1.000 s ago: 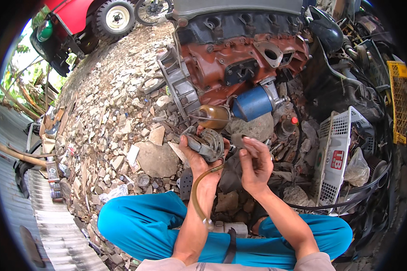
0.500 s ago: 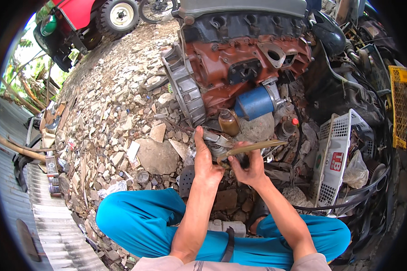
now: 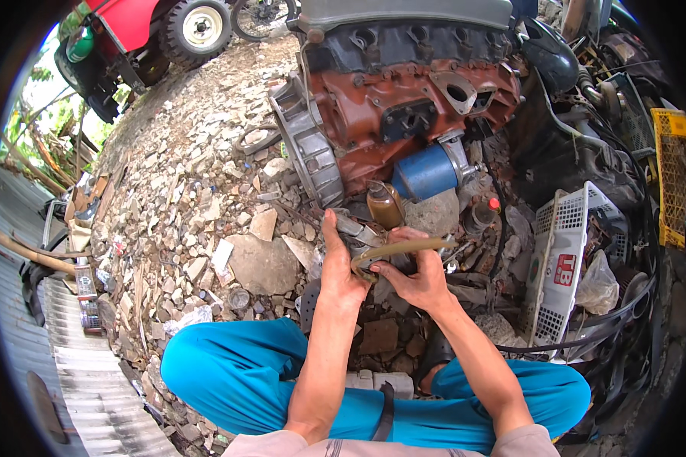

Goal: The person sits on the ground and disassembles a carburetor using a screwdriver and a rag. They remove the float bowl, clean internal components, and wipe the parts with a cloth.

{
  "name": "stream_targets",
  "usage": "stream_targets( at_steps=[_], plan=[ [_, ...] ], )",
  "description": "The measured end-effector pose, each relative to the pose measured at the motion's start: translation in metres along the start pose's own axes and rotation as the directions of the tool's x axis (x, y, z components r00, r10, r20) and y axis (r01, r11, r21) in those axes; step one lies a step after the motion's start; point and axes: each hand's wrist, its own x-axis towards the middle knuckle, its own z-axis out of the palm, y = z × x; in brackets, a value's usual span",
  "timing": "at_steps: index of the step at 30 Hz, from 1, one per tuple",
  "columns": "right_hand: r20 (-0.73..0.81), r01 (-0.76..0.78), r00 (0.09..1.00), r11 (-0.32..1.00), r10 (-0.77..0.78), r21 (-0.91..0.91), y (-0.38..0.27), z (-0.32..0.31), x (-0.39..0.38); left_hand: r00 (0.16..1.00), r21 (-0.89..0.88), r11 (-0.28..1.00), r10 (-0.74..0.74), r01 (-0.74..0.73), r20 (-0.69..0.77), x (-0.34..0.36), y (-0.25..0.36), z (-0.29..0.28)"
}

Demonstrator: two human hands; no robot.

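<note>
The left hand [image 3: 343, 276] holds a gray metal part [image 3: 351, 226]. The right hand [image 3: 421, 283] is close beside it, by a bent brown hose [image 3: 411, 247]. A red engine [image 3: 351, 114] sits farther away, with a white basket [image 3: 545, 293] to the right.

Hose [image 3: 423, 245]: yellowish brown
Metal part [image 3: 350, 225]: silver-grey
Engine block [image 3: 344, 107]: rust-red
Cylinder head [image 3: 392, 50]: black
Bell housing [image 3: 309, 145]: silver-grey
Oil filter [image 3: 425, 174]: blue
Trousers [image 3: 229, 373]: plain turquoise
Basket [image 3: 545, 293]: white, gridded holes, red label [image 3: 566, 270]
Vehicle [image 3: 133, 21]: red, cream wheel [image 3: 204, 27]

Left hand [image 3: 344, 276] cupped; right hand [image 3: 423, 283] curled inward just beside it.
</note>
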Motion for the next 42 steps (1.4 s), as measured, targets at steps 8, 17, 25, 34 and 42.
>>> stream_targets(
  at_steps=[8,17,25,34,42],
  plan=[
    [0.055,0.102,0.994,0.992,-0.098,-0.075,-0.008,0.001,0.0,0.999,0.023,0.999,-0.023,0.022,0.047,-0.004,0.002,-0.002],
    [-0.117,-0.182,0.968,0.944,0.221,0.275,-0.013,0.001,0.002,0.989,-0.045,0.991,-0.125,0.128,0.077,-0.009,0.011,-0.005],
    [0.037,-0.335,0.942,0.937,0.333,0.103,0.01,-0.06,0.028,0.991,-0.146,0.983,-0.097,0.109,0.088,-0.005,0.022,-0.009],
    [0.349,-0.521,0.808,0.852,0.475,0.048,-0.003,-0.093,0.034,0.997,-0.155,0.986,-0.058,0.066,0.053,-0.001,0.037,-0.019],
    [-0.168,-0.38,0.411,0.001,0.896,-0.925,0.114,-0.126,-0.05,1.0,-0.179,0.984,0.018,-0.017,0.007,0.003,0.051,-0.031]
  ],
)
